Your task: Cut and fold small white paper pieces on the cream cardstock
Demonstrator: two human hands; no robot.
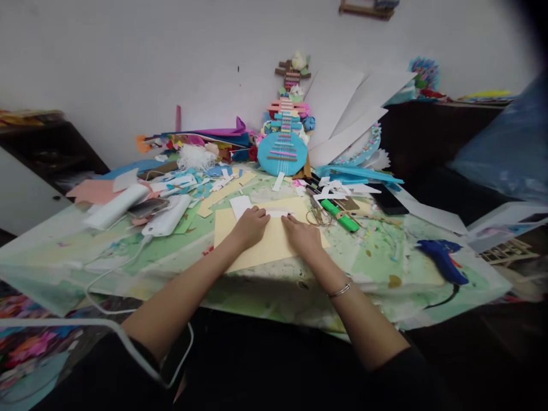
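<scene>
A narrow white paper strip [278, 213] lies across a pale yellow sheet [257, 255] in front of me. My left hand [252, 227] is closed, its curled fingers at the strip's left end. At the other end, my right hand [303, 237] has its fingertips pressed together on the strip. The thumbs and the parts of the strip under the fingers are hardly visible. A white paper piece [240, 205] sits just beyond my left hand. Scissors [318, 216] with thin metal handles rest to the right of my right hand, beside a green marker-like tool [340, 215].
A blue paper lute-like craft [282, 154] leans at the wall. A blue glue gun [443, 260] lies at right, a black phone [389, 200] behind it. White power strips [166, 216] and paper scraps crowd the left. A white cable [111, 311] hangs near my left arm.
</scene>
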